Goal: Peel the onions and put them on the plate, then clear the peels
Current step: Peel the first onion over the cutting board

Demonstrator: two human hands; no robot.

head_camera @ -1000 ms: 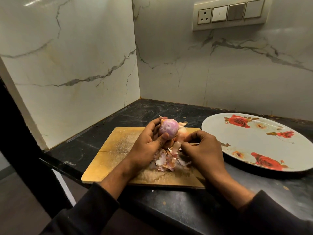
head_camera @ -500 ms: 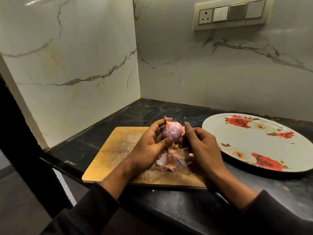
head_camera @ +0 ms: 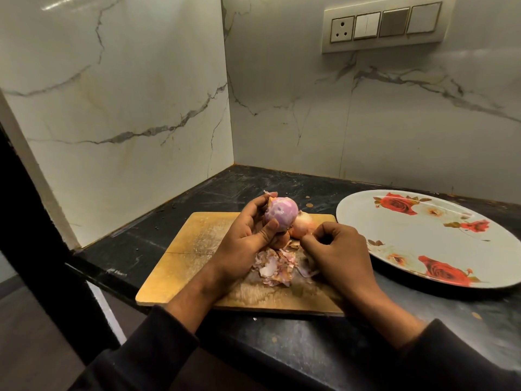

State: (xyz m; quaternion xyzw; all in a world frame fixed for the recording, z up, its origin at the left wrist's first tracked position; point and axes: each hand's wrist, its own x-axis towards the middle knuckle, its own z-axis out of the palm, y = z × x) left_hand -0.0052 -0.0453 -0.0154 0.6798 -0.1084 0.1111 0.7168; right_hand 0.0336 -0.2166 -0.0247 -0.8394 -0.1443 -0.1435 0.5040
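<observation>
Wood makes the flat cutting board (head_camera: 194,249). Left hand (head_camera: 242,244) curls its fingers round a smooth, round purple onion (head_camera: 280,214) above thin, crinkly peels (head_camera: 275,266). Right hand (head_camera: 338,255) has its fingers curled together; whether they pinch peel, I cannot tell. Shiny oval plate (head_camera: 439,249) has red roses.

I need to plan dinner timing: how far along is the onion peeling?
Early. The left hand holds a mostly peeled onion; the right hand is curled beside it. Peels lie on the cutting board. Another onion waits there unpeeled. The plate holds no onions yet.
</observation>
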